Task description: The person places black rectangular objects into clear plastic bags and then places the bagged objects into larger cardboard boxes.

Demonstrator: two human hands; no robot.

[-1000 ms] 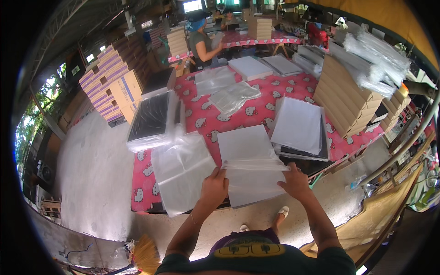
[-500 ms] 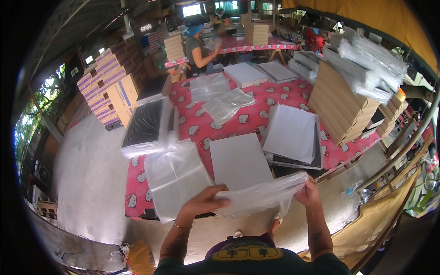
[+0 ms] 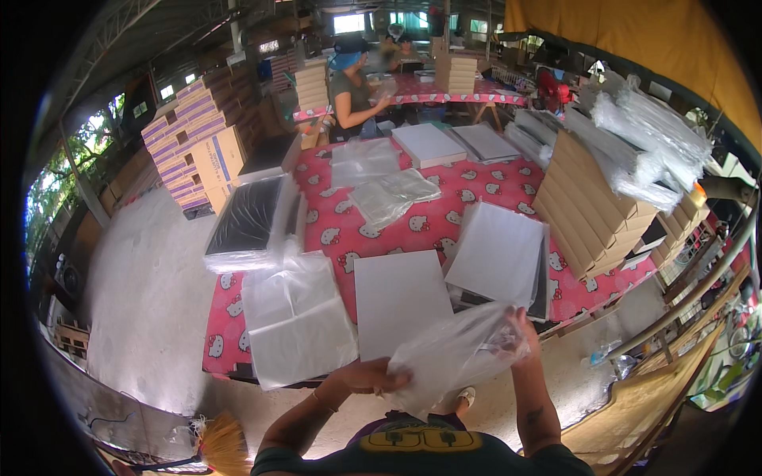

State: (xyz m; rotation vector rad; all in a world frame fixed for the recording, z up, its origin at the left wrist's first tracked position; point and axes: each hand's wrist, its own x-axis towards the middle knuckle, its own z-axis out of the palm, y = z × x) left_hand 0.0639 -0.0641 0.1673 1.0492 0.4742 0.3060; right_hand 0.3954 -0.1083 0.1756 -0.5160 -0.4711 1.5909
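A clear plastic bag (image 3: 452, 349) is stretched between my two hands over the near table edge. My left hand (image 3: 381, 376) pinches one side of it. On the other side my right hand (image 3: 524, 333) has the bag's end, with some fingers seen through the film. Just beyond lies a white rectangular sheet or board (image 3: 401, 297), flat on the table. A pile of clear plastic bags (image 3: 294, 325) lies left of it. To its right is a stack of white sheets and black panels (image 3: 500, 250), partly in plastic.
The pink patterned table (image 3: 325, 230) also bears plastic-wrapped black panels (image 3: 250, 214), loose bags (image 3: 393, 194), a white stack (image 3: 429, 144) and tan cartons (image 3: 587, 206) topped with wrapped bundles (image 3: 651, 135). Boxes (image 3: 190, 151) rise at left. A co-worker (image 3: 353, 91) stands beyond; a broom (image 3: 228, 446) is lower left.
The bag has opened out from a narrow bunched strip into a wider sheet. My hands have shifted slightly, still holding it. The view has tilted a little.
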